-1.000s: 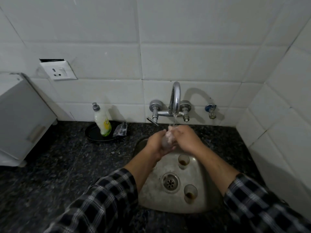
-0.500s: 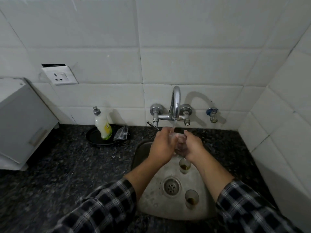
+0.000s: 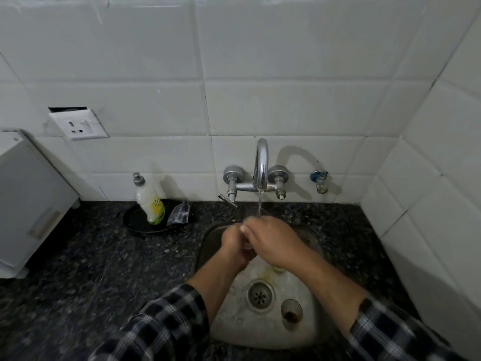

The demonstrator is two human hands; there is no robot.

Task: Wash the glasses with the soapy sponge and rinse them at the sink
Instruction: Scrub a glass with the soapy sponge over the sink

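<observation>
Water runs from the chrome tap point(image 3: 261, 168) onto a clear glass point(image 3: 256, 213) that both my hands hold over the steel sink point(image 3: 307, 332). My left hand point(image 3: 234, 247) grips it from the left, and my right hand point(image 3: 270, 241) wraps over it from the right, hiding most of it. A second small glass point(image 3: 291, 312) with brown dregs stands upright in the sink right of the drain point(image 3: 260, 295). Another glass point(image 3: 278, 269) peeks out under my right hand. The sponge point(image 3: 179, 213) lies on a black dish on the counter.
A dish soap bottle point(image 3: 150, 200) stands in the black dish point(image 3: 138, 222) left of the sink. A white appliance point(image 3: 28, 201) sits at the far left on the dark granite counter point(image 3: 91, 269). A wall socket point(image 3: 79, 125) and a small side valve point(image 3: 320, 181) are on the tiles.
My hands have closed tighter around the glass and shifted slightly toward me under the stream. My right hand now covers the glass and the one standing behind the drain.
</observation>
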